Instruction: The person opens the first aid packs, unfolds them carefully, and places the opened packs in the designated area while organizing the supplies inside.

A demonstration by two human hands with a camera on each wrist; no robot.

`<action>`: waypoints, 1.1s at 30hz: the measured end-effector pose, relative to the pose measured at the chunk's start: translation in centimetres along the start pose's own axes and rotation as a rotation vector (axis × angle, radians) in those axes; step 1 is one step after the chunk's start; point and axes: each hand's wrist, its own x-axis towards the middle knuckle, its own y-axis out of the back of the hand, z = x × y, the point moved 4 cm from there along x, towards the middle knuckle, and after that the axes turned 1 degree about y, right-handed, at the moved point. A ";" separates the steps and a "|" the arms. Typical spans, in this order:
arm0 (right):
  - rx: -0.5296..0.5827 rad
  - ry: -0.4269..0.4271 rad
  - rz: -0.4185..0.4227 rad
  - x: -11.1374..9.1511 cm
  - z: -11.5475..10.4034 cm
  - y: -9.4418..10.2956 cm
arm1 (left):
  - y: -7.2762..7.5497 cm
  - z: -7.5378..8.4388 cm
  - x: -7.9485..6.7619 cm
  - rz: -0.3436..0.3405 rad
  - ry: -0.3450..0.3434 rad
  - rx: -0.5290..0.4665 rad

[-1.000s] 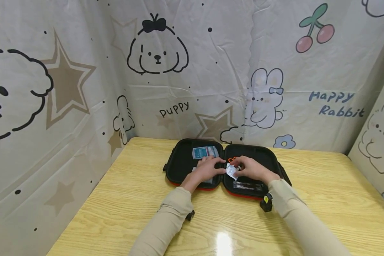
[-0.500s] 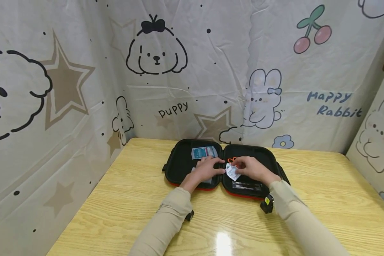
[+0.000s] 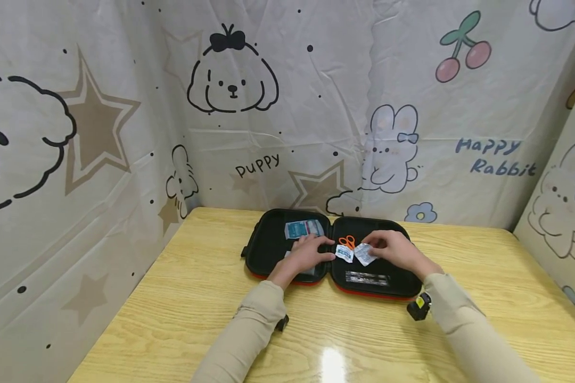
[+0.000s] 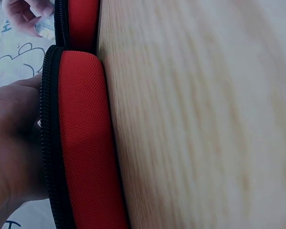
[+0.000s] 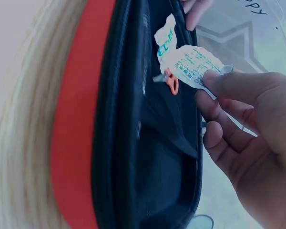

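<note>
My right hand pinches a small white printed packet between thumb and fingers, over the right half of an open black case. Left of it, a second white packet lies in the case beside orange-handled scissors. My left hand is over the case's left half, fingers relaxed and thumb apart, its tips near the hinge. Partly under that hand is a clear-and-pale packet, mostly hidden. Behind it lies a blue packet. In the left wrist view, the case's red outer side hides part of the left hand.
Thin clear-wrapped sticks lie along the front of the case's right half. The case rests on a wooden table near its back edge. A patterned curtain hangs behind and at both sides.
My right hand has moved to the right with the white packet. The second white packet and more of the scissors now show. My left hand has stayed almost in place.
</note>
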 end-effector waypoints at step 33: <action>0.044 -0.132 -0.095 -4.4 2.7 3.1 | -0.1 -0.1 0.0 0.006 0.002 -0.016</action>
